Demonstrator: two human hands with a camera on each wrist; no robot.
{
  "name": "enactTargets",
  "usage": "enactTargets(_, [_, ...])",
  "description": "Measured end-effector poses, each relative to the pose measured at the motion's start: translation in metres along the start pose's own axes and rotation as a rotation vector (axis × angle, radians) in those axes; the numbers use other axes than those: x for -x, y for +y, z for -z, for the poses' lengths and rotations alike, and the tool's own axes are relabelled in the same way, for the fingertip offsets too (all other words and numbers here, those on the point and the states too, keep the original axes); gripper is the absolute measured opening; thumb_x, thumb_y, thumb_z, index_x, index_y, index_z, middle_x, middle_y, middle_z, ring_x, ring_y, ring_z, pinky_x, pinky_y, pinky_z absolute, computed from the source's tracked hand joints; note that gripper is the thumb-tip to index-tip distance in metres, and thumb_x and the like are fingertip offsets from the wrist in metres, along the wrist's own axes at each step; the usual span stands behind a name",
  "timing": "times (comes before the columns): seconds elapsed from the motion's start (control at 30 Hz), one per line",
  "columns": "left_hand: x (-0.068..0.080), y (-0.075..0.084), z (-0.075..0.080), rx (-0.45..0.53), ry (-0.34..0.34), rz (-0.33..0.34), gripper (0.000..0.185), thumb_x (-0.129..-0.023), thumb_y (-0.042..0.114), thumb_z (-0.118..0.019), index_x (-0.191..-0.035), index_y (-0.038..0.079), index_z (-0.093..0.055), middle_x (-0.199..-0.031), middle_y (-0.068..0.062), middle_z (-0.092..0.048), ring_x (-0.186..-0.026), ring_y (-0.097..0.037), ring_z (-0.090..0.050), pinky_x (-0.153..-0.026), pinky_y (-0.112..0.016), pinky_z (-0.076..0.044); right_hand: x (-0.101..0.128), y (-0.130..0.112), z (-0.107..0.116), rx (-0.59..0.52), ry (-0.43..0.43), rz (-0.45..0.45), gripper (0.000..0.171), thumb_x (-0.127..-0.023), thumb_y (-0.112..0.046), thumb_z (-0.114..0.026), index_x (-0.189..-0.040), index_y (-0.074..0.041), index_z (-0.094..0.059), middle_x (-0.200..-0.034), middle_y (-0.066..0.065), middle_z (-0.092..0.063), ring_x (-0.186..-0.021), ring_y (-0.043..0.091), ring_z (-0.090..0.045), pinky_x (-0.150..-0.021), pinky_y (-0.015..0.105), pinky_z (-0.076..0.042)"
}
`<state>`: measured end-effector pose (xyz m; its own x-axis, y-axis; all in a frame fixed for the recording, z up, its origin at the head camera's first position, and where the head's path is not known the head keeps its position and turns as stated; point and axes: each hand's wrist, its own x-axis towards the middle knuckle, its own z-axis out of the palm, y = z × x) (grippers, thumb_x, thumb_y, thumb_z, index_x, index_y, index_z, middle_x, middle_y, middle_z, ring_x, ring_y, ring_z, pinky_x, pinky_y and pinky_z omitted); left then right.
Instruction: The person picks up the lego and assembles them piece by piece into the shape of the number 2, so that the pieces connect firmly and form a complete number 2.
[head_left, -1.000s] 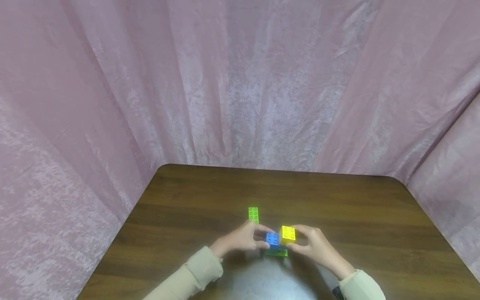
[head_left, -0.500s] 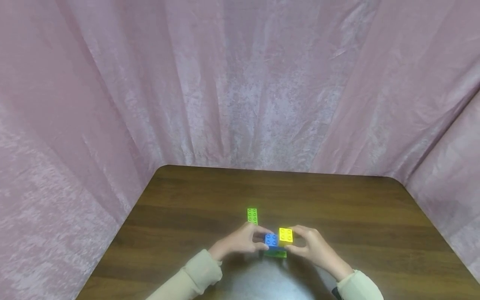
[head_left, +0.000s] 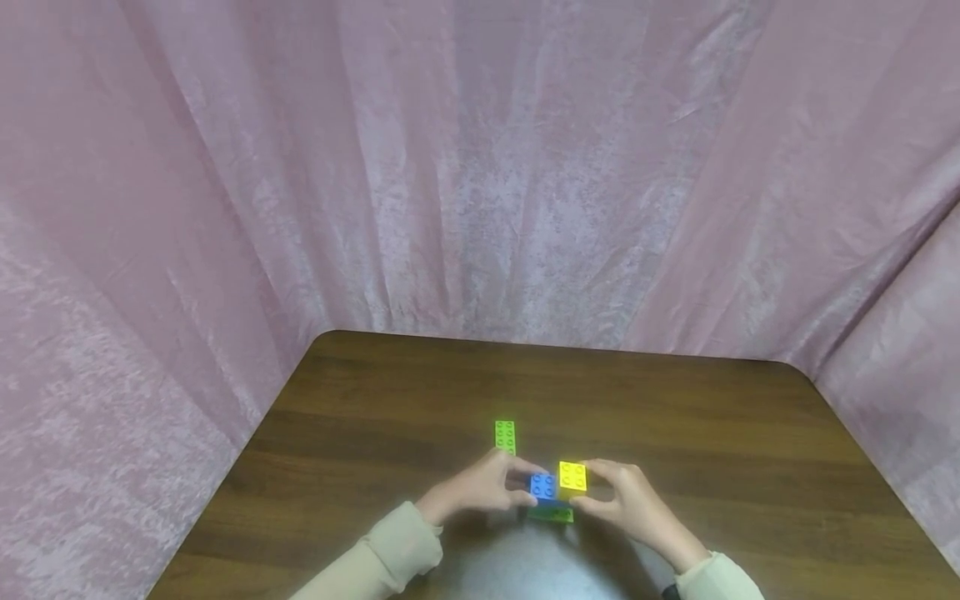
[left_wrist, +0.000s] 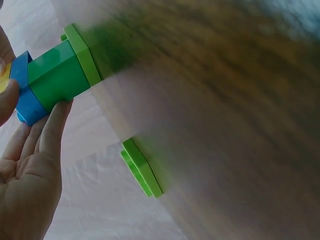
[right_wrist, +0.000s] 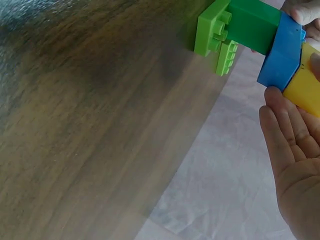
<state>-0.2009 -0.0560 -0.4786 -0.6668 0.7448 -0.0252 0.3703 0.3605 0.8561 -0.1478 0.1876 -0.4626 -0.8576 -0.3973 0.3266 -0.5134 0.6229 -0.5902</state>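
The fingers of the left hand grasp the blue block, while those of the right hand pinch the yellow block at its top, right end. The blue block sits on a dark green block, above a light green base on the wooden table; another light green piece lies just beyond the left hand.

The left hand pinches a blue toy brick, and 1 finger touches the dark green brick joined to it. Next comes a light green brick, by the brown wood table. A yellow brick peeks in at the edge. A 2nd flat green brick lies on the table, apart.
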Motion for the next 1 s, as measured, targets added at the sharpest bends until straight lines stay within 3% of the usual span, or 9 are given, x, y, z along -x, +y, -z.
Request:
enactTargets(0.3, [0.002, 0.002, 0.002, 0.004, 0.014, 0.026, 0.042, -0.085, 0.006, -0.072, -0.126, 0.004, -0.063, -0.119, -0.011, -0.071, -0.104, -0.007, -0.069, -0.093, -0.017, -0.053, -0.002, 0.003, -0.003, -0.038, 0.022, -0.019, 0.038, -0.076, -0.017, -0.081, -0.107, 0.002, -0.069, -0.102, 0.016, -0.075, -0.089, 0.026, -0.072, -0.079, 0.042, -0.061])
enactTargets(0.63, [0.003, 0.003, 0.003, 0.012, 0.017, 0.034, 0.042, -0.085, 0.006, -0.072, -0.126, 0.003, -0.063, -0.118, -0.011, -0.071, -0.104, -0.008, -0.069, -0.092, -0.016, -0.053, -0.001, 0.005, -0.004, -0.056, 0.031, -0.06, 0.039, -0.074, -0.018, -0.082, -0.105, 0.002, -0.071, -0.101, 0.017, -0.075, -0.089, 0.026, -0.072, -0.08, 0.04, -0.061])
enactTargets(1.0, [0.002, 0.002, 0.0, 0.001, 0.011, 0.032, 0.041, -0.085, 0.008, -0.073, -0.125, 0.007, -0.065, -0.118, -0.007, -0.072, -0.106, -0.007, -0.068, -0.095, -0.019, -0.053, 0.007, 0.002, -0.014, -0.093, 0.102, -0.184, 0.04, -0.072, -0.016, -0.084, -0.105, 0.002, -0.071, -0.106, 0.018, -0.074, -0.097, 0.034, -0.071, -0.083, 0.043, -0.06])
